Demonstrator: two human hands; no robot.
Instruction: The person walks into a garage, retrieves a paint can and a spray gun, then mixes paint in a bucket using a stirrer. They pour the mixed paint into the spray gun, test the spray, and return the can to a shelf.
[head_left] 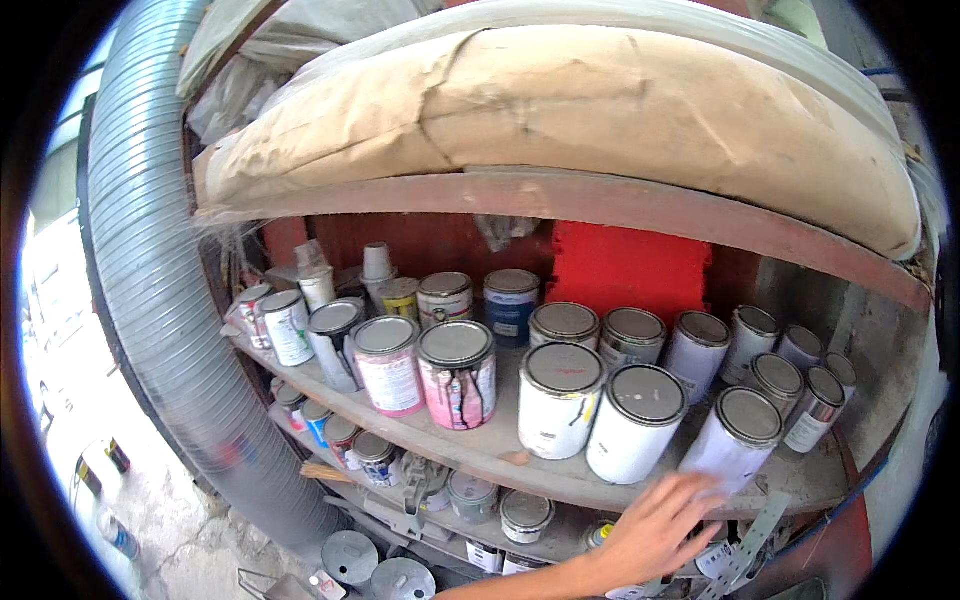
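My left hand (665,522) reaches in from the lower edge, its forearm slanting up to the right. Its fingers are spread and a little blurred, in front of the lower part of a pale lilac paint can (733,440) with a grey metal lid. Whether the fingertips touch that can I cannot tell. Beside it on the shelf stand a white paint can (630,440) and another white can (558,415) with yellow drips. Behind the lilac can are a smaller can (815,415) and several more. My right hand is out of view.
Pink-labelled cans (457,390) with dark drips stand further left on the shelf (480,440). A lower shelf holds more cans (527,515). A perforated metal strip (755,540) juts up at lower right. A silver flexible duct (160,250) runs down the left; a brown-paper-covered bundle (560,110) lies above.
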